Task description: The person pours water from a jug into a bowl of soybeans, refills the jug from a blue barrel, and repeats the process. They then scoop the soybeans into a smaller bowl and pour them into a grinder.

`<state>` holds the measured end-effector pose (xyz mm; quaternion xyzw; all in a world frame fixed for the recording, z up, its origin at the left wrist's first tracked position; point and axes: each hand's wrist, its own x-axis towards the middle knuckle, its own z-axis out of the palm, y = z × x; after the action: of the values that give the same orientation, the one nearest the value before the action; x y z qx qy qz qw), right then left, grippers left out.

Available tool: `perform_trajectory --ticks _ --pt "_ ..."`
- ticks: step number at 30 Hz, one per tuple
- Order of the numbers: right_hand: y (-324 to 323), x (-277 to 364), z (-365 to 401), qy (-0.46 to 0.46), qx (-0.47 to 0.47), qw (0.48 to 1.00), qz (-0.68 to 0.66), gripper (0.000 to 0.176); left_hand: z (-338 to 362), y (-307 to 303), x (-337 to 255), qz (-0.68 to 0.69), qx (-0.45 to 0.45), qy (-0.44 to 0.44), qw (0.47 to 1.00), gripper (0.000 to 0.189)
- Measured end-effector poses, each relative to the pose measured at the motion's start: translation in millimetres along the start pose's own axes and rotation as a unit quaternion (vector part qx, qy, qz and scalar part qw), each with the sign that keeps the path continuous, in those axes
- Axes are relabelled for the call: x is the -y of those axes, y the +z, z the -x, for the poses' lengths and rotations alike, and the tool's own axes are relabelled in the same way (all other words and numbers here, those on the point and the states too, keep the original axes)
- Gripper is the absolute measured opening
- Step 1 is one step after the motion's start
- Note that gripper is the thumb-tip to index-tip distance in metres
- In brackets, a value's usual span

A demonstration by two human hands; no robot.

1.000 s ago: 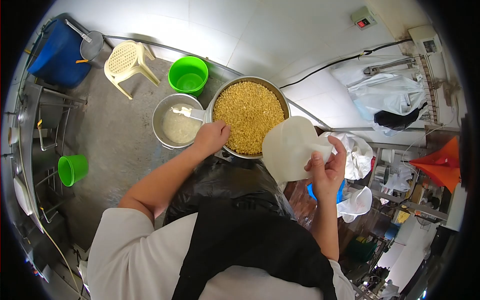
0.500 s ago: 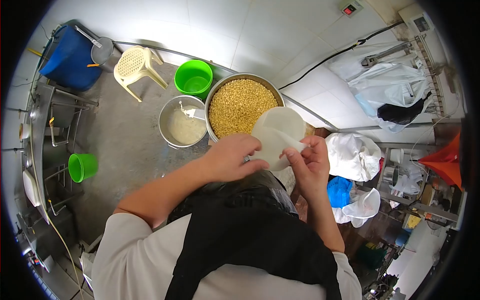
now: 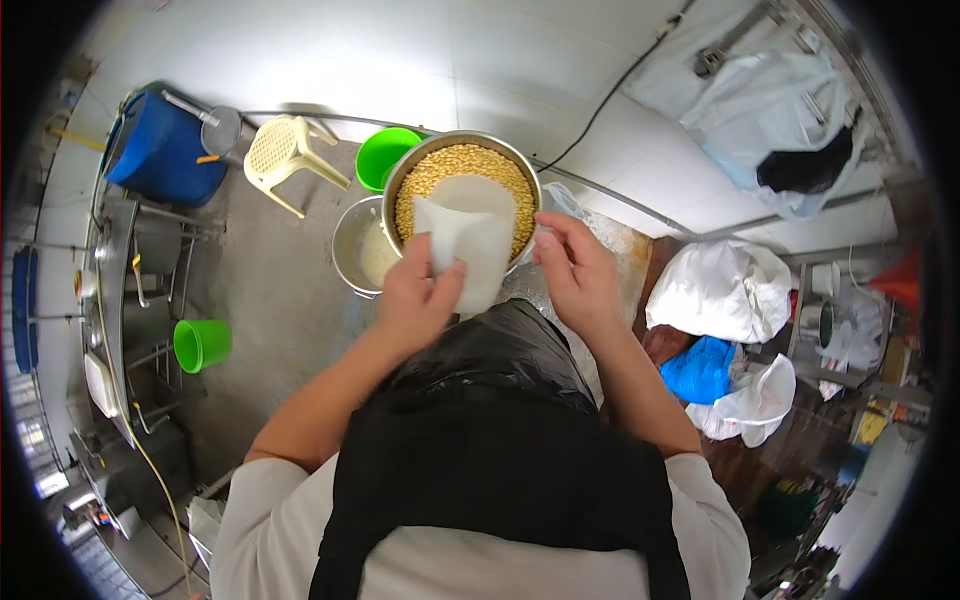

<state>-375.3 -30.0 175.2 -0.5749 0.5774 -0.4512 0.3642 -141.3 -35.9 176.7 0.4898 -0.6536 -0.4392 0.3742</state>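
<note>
My left hand is closed on the near left edge of a translucent white sheet, rounded at its far end and folded over on the left. The sheet hangs over a large metal pot filled with pale yellow beans or kernels. To the right of the sheet, apart from it, my right hand is partly curled, with thumb and forefinger a little apart near the pot's rim. Left of the big pot stands a smaller metal pot with whitish contents, partly hidden by the sheet and my left hand.
A green bucket, a cream plastic stool and a blue barrel line the wall. Another green bucket is by the metal racks at left. White sacks and a blue bag lie at right.
The sheet has moved left and over the pot of kernels. My right hand has let go of it and drawn away to the right, while my left hand has taken hold of it.
</note>
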Motion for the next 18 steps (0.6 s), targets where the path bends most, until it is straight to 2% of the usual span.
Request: perform_trajectory --ticks 1,3,4,6,7,8,9,10,11,12,13,18 --pt "0.0 -18.6 -2.3 0.004 -0.013 1.0 -0.002 0.032 -1.1 -2.3 -2.5 0.055 -0.027 -0.019 0.998 0.02" --pt "3.9 -65.1 -2.5 -0.061 -0.002 0.99 0.126 0.036 -3.4 -13.8 0.2 0.033 -0.018 -0.031 0.999 0.02" --pt "8.9 -87.0 0.6 -0.057 -0.014 0.99 0.125 0.036 -5.7 -20.3 1.3 0.013 -0.023 -0.047 0.999 0.019" --pt "24.8 -119.0 4.0 -0.108 0.091 0.969 0.203 0.042 -9.6 -34.5 -3.5 -0.04 -0.021 -0.045 0.998 0.024" --pt "30.2 -122.3 1.9 -0.104 0.081 0.97 0.203 0.042 -11.7 -41.5 -7.7 -0.089 -0.031 -0.047 0.994 0.029" --pt "36.9 -123.5 -0.3 -0.124 0.126 0.963 0.202 0.046 -14.0 -47.7 -14.2 -0.091 -0.021 -0.042 0.995 0.029" --pt "43.9 -125.4 -0.6 -0.143 0.171 0.954 0.202 0.05 -16.3 -53.3 -21.8 -0.15 -0.018 -0.034 0.988 0.032" --pt "53.0 -129.4 -0.4 -0.138 0.162 0.956 0.202 0.05 -19.3 -57.1 -25.6 -0.208 -0.015 -0.025 0.978 0.034" --pt "63.2 -133.8 -1.1 -0.146 0.162 0.941 0.26 0.054 -22.8 -60.9 -25.7 -0.209 -0.006 -0.02 0.978 0.034" --pt "68.4 -139.4 0.0 -0.153 0.164 0.922 0.316 0.059 -25.5 -65.0 -25.3 -0.245 -0.017 0.011 0.969 0.037" --pt "69.0 -143.4 1.0 -0.15 0.159 0.923 0.316 0.059 -28.7 -69.1 -25.3 -0.281 -0.029 0.041 0.958 0.041" --pt "66.0 -147.0 5.6 -0.199 0.229 0.868 0.394 0.071 -45.0 -86.9 -26.7 -0.304 -0.031 0.058 0.95 0.047"
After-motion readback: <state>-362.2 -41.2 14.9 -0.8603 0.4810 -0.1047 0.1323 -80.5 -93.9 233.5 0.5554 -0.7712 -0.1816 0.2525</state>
